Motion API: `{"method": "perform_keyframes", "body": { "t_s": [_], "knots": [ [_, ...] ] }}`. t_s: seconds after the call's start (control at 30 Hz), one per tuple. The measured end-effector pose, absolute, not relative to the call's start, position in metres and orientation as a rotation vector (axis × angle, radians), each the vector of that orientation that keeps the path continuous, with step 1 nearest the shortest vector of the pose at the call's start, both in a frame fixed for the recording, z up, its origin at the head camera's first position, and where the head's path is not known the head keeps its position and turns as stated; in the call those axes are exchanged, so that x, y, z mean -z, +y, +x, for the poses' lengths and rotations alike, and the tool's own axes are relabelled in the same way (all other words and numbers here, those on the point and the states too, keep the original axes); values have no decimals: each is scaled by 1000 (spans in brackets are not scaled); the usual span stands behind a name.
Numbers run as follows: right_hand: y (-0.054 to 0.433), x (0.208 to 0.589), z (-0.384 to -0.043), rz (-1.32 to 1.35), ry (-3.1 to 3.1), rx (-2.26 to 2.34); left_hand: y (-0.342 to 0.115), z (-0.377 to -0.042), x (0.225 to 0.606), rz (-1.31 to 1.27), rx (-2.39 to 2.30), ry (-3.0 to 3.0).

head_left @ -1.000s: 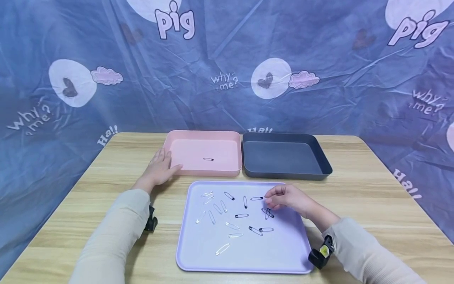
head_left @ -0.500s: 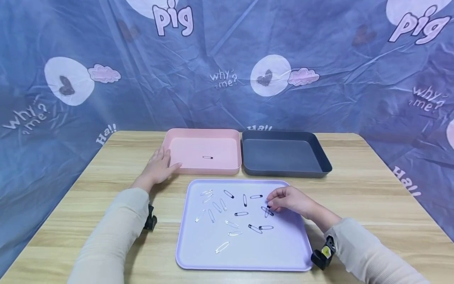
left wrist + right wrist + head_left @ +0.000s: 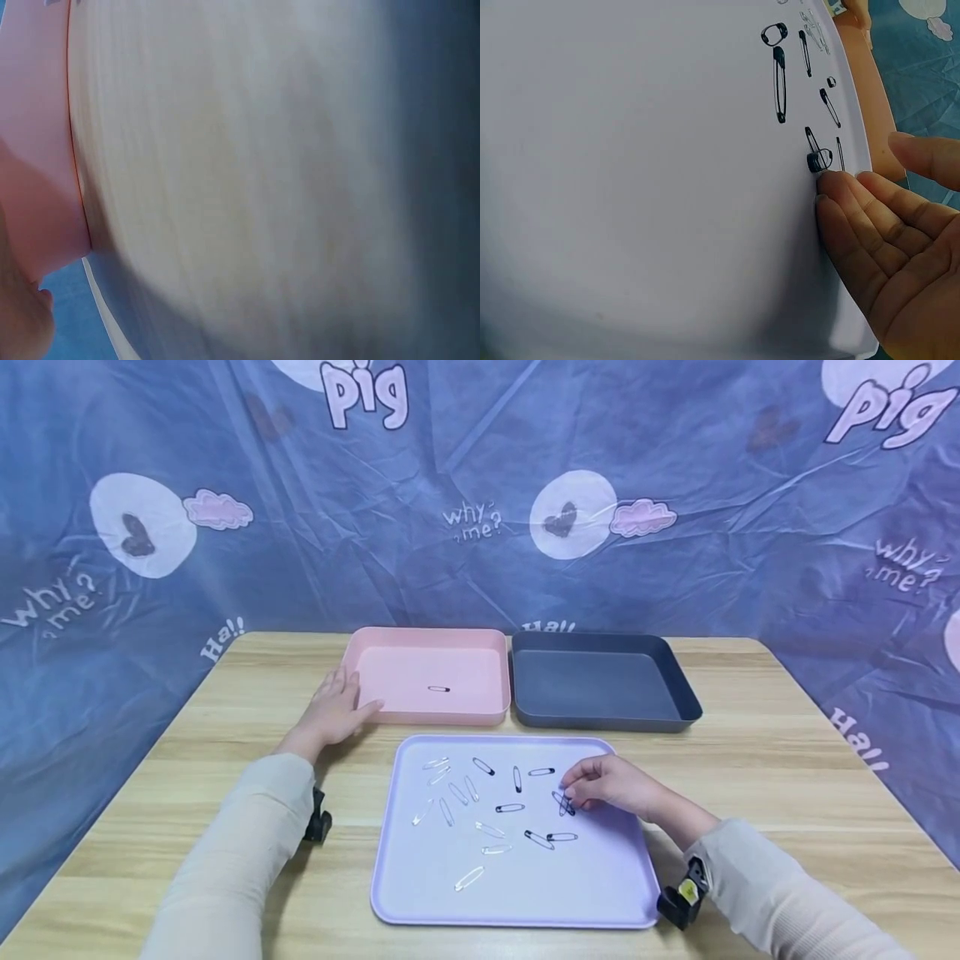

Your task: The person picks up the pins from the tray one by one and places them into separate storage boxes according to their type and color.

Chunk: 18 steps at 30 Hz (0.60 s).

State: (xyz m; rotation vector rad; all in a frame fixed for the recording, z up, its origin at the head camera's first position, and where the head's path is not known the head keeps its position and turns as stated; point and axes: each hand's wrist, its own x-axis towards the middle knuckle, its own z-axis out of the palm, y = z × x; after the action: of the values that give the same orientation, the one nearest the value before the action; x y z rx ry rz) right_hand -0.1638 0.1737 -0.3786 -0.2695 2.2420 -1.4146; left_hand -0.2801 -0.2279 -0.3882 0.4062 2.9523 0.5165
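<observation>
My right hand (image 3: 611,783) reaches over the right side of the lilac tray (image 3: 450,906), its fingertips right at a crossed pair of black safety pins (image 3: 562,804). The right wrist view has the fingers (image 3: 847,217) relaxed, with one digit held apart above them and the crossed pins (image 3: 812,161) at the tips. Several other black safety pins (image 3: 510,808) lie around the tray's middle and right. Silver safety pins (image 3: 469,878) are scattered at its left. My left hand (image 3: 330,708) rests with spread fingers on the left corner of the pink tray (image 3: 438,718), which holds one black safety pin (image 3: 438,689).
A dark grey tray (image 3: 600,724) stands to the right of the pink one, behind the lilac tray. All three are on a wooden table (image 3: 750,760), with a blue printed curtain (image 3: 420,568) hanging behind. Each wrist wears a black camera mount.
My right fingertips have come slightly down and in over the crossed pins, which have shifted a little. My left hand stays on the pink tray. The head view has tilted slightly.
</observation>
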Motion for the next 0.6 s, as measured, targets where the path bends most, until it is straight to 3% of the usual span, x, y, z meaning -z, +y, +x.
{"method": "perform_keyframes", "body": {
  "t_s": [0.6],
  "knots": [
    [173, 378, -181, -318, 2337, 1363, -229, -285, 387, 415, -486, 2962]
  ]
}}
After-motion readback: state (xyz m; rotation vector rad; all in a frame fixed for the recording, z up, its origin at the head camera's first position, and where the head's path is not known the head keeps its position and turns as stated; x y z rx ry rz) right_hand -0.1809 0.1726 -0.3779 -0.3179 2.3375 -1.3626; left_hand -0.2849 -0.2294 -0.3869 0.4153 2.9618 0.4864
